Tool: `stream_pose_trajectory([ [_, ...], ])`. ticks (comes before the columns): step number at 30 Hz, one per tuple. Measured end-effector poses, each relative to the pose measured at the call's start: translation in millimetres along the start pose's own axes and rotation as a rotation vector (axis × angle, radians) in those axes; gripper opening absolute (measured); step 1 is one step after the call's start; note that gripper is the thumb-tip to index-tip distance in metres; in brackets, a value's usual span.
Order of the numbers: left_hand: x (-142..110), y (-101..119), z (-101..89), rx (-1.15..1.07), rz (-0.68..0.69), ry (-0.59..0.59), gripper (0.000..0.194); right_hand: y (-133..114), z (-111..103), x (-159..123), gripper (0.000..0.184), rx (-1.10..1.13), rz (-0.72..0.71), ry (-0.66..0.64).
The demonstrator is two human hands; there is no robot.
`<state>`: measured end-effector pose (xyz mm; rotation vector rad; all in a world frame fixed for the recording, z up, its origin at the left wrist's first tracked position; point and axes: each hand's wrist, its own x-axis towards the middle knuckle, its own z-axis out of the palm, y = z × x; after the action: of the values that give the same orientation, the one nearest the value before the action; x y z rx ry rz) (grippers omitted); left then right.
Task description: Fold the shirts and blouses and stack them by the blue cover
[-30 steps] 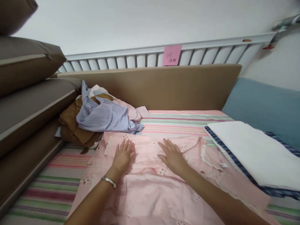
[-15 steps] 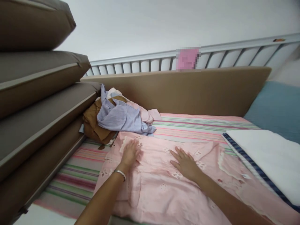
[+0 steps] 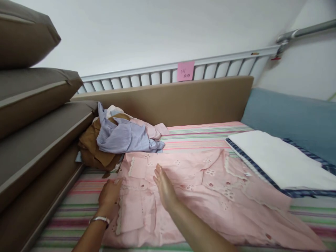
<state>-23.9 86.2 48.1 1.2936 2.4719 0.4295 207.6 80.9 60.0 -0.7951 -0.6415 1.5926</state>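
A pink shirt (image 3: 183,210) with cut-out flower embroidery, red buttons and scalloped white trim lies spread on the striped bed sheet (image 3: 65,213), one part of it folded over. At its left edge is my left hand (image 3: 109,191), a bracelet on the wrist, its fingers bent and closed on the cloth; the fingertips are partly hidden. My right hand (image 3: 165,187) rests on the shirt left of its middle, turned on its side, fingers stretched out and holding nothing.
A heap of crumpled clothes, with a blue striped shirt (image 3: 126,136) and brown cloth (image 3: 91,143), lies at the back left. Stacked brown cushions (image 3: 47,119) rise on the left. White folded cloth (image 3: 273,161) with navy edging lies right. A brown padded board (image 3: 183,105) stands behind.
My left hand has moved left and down to the shirt's edge, its fingers closing. The right hand has slid left and turned on its side. The view has swung right.
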Motion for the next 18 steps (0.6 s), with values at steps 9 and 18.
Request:
stream_pose_trajectory([
  [9,14.1,14.2,13.9,0.043,0.225,-0.120,0.029,67.7,-7.0,22.7,0.083,0.165,0.021,0.131],
  [18,4.5,24.1,15.6,0.003,0.146,0.027,0.043,56.8,-5.7,18.3,0.082,0.101,0.092,0.114],
])
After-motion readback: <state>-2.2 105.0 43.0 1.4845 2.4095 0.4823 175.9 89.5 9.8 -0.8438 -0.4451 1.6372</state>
